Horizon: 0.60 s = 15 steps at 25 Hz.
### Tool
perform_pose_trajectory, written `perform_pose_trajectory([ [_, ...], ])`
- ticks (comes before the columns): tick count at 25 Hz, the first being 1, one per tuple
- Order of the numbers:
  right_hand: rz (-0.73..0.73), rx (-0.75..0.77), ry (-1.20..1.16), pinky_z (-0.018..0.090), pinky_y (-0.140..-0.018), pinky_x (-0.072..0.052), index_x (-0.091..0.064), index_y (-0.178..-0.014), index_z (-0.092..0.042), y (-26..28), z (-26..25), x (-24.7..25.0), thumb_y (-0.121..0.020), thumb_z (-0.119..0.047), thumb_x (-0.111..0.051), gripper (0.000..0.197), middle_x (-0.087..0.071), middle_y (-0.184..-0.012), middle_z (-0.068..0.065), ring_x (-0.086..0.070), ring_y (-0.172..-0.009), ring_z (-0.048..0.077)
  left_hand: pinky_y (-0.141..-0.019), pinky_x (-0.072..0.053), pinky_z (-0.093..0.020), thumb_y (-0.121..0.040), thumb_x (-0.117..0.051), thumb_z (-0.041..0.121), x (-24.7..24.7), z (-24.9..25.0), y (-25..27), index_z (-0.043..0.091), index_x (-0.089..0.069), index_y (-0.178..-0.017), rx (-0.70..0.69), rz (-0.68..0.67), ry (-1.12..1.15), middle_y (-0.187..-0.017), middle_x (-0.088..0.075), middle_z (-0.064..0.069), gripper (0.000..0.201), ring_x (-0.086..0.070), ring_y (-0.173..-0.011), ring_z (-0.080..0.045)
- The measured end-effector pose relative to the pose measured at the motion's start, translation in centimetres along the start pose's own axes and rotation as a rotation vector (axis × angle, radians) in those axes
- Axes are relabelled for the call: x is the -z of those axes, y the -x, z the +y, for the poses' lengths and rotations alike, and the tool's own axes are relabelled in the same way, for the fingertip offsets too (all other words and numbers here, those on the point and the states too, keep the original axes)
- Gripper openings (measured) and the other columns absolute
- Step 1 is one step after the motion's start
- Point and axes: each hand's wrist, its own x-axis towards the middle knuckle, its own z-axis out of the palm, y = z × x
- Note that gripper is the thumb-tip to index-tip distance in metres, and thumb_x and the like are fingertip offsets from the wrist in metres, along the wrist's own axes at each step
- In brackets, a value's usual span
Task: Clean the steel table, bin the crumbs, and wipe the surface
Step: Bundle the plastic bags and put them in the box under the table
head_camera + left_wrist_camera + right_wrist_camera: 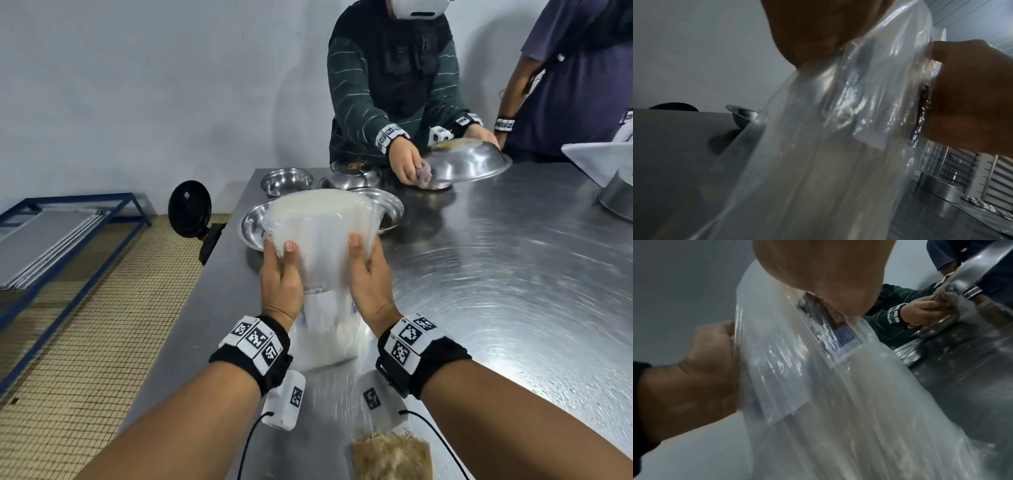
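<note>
On the table [513, 274], a plastic bag [322, 240] stands at the centre, held up between the left hand [281, 284] at 9 o'clock and the right hand [371, 284] at 3 o'clock. Behind the bag, at 12 o'clock, sit a wide plate [253, 226] and a small bowl [287, 181]. A cloth [392, 457] lies at 6 o'clock, near the table's front edge. A second person [394, 85] stands at 1 o'clock, across the table.

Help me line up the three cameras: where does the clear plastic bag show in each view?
Head: clear plastic bag centre, between both hands.
Left wrist: fills the middle, right hand at its right edge.
Right wrist: centre to lower right.
Shared landmark: the bag's printed label.
</note>
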Motion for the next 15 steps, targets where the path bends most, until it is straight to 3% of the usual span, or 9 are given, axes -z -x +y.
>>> perform_pose_trajectory([
  [3, -0.041, -0.003, 0.041, 0.024, -0.089, -0.051, -0.048, -0.131, -0.029, 0.3, -1.5, 0.0, -0.094, -0.054, -0.042, 0.045, -0.062, -0.106, -0.022, -0.059, -0.099, -0.006, -0.109, -0.041, -0.034, -0.095, -0.037, 0.05, 0.5, 1.2, 0.1, 0.012, -0.038, -0.146, 0.021, 0.008, -0.044, -0.135, -0.056, -0.003, 0.064, -0.053, -0.125, -0.016],
  [5, -0.053, -0.009, 0.078, 0.031, -0.093, -0.052, -0.05, -0.13, -0.029, 0.8, -2.5, -0.2, -0.094, -0.057, -0.041, 0.046, -0.064, -0.11, -0.018, -0.062, -0.103, 0.002, -0.111, -0.039, -0.037, -0.099, -0.036, 0.048, 1.1, 2.5, 0.4, 0.014, -0.035, -0.148, 0.045, 0.017, -0.073, -0.138, -0.054, -0.004, 0.059, -0.051, -0.127, -0.018],
  [7, -0.05, -0.007, 0.103, 0.039, -0.096, -0.051, -0.051, -0.125, -0.03, 1.9, -3.9, -0.6, -0.094, -0.059, -0.041, 0.044, -0.065, -0.113, -0.013, -0.062, -0.106, 0.011, -0.106, -0.043, -0.027, -0.103, -0.035, 0.042, 2.1, 4.2, 1.2, 0.015, -0.035, -0.147, 0.071, 0.021, -0.077, -0.135, -0.054, 0.0, 0.052, -0.051, -0.123, -0.014],
  [9, -0.044, -0.005, 0.117, 0.041, -0.099, -0.049, -0.052, -0.125, -0.029, 3.4, -5.7, -1.0, -0.094, -0.059, -0.041, 0.045, -0.064, -0.114, -0.011, -0.061, -0.107, 0.013, -0.083, -0.041, 0.001, -0.105, -0.034, 0.037, 3.3, 6.4, 2.4, 0.015, -0.035, -0.147, 0.095, 0.005, -0.062, -0.126, -0.048, 0.011, 0.048, -0.048, -0.113, -0.002],
  [10, -0.043, -0.009, 0.12, 0.041, -0.1, -0.048, -0.051, -0.128, -0.027, 4.3, -6.5, -1.2, -0.094, -0.059, -0.04, 0.047, -0.064, -0.114, -0.011, -0.061, -0.107, 0.013, -0.072, -0.035, 0.008, -0.106, -0.033, 0.035, 4.0, 7.5, 3.1, 0.015, -0.033, -0.148, 0.108, -0.012, -0.057, -0.123, -0.044, 0.013, 0.047, -0.044, -0.109, 0.002],
  [11, -0.04, -0.016, 0.12, 0.04, -0.101, -0.047, -0.05, -0.131, -0.027, 5.4, -7.3, -1.4, -0.094, -0.058, -0.04, 0.049, -0.063, -0.114, -0.012, -0.06, -0.108, 0.013, -0.069, -0.031, 0.01, -0.106, -0.033, 0.034, 4.7, 8.4, 3.8, 0.015, -0.03, -0.15, 0.126, -0.029, -0.047, -0.12, -0.04, 0.013, 0.049, -0.041, -0.107, 0.003],
  [15, -0.003, -0.021, 0.106, 0.038, -0.102, -0.045, -0.051, -0.13, -0.027, 10.3, -9.6, -2.3, -0.095, -0.057, -0.04, 0.048, -0.063, -0.113, -0.015, -0.058, -0.11, 0.01, -0.078, -0.033, 0.003, -0.105, -0.033, 0.039, 8.3, 10.5, 6.7, 0.016, -0.033, -0.149, 0.137, -0.079, -0.055, -0.118, -0.041, 0.013, 0.05, -0.038, -0.112, -0.001],
])
